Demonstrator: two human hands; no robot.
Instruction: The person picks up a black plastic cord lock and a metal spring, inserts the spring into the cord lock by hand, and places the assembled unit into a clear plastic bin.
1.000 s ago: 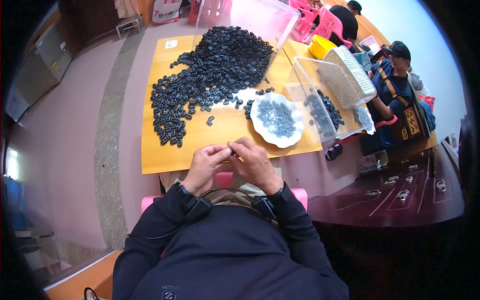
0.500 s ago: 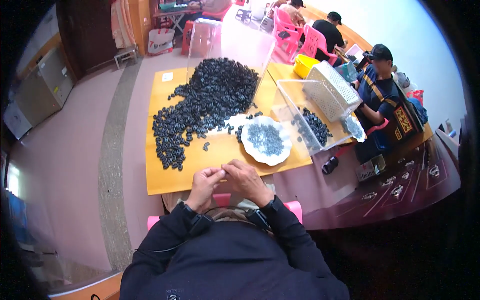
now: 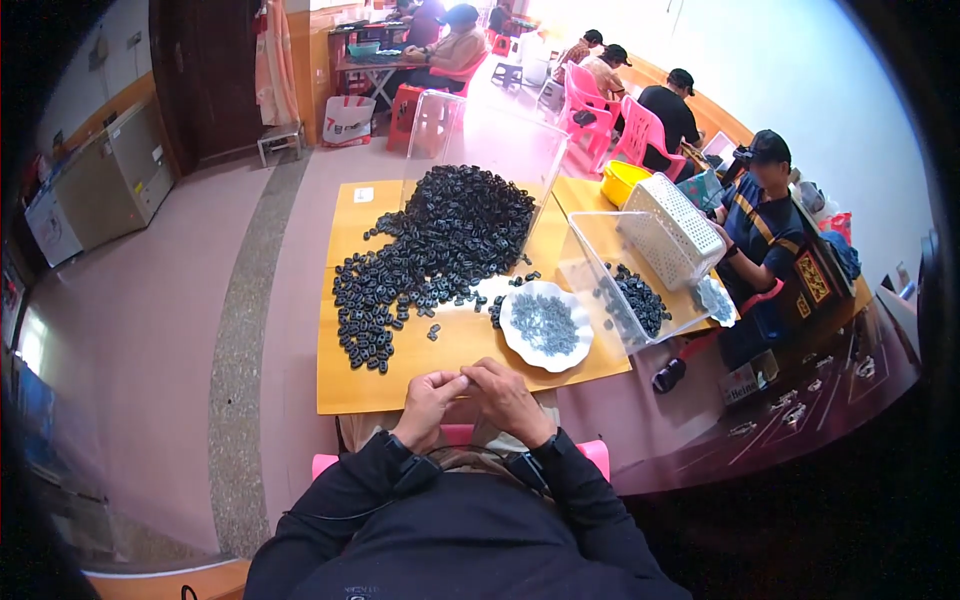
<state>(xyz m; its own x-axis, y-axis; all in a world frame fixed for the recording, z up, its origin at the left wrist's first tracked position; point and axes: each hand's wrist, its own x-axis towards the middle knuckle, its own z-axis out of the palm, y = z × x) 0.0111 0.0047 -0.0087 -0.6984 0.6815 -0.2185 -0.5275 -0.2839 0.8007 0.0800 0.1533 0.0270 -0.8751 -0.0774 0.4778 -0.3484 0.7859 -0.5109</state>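
Note:
My left hand (image 3: 428, 405) and my right hand (image 3: 505, 398) meet in front of the near table edge, fingertips pinched together. Whatever they hold, if anything, is too small or hidden to make out. Just beyond my right hand stands a white scalloped plate (image 3: 515, 345) with many small grey, translucent pieces (image 3: 545, 322) in it. A large heap of black ring-shaped plastic pieces (image 3: 450, 235) spreads over the yellow table (image 3: 375, 393), spilling out of a clear plastic bin (image 3: 545, 165) lying open toward me. A few black pieces (image 3: 433, 332) lie apart near my left hand.
Right of the plate, a second clear bin (image 3: 655, 335) holds more black pieces (image 3: 640, 302). Behind it are a white perforated basket (image 3: 675, 230) and a yellow bowl (image 3: 622, 183). A co-worker (image 3: 765, 215) sits at the right; others sit farther back on pink chairs (image 3: 650, 140).
The view has tilted up, so the table and my hands appear lower and more of the room's far end shows. My hands stay pinched together.

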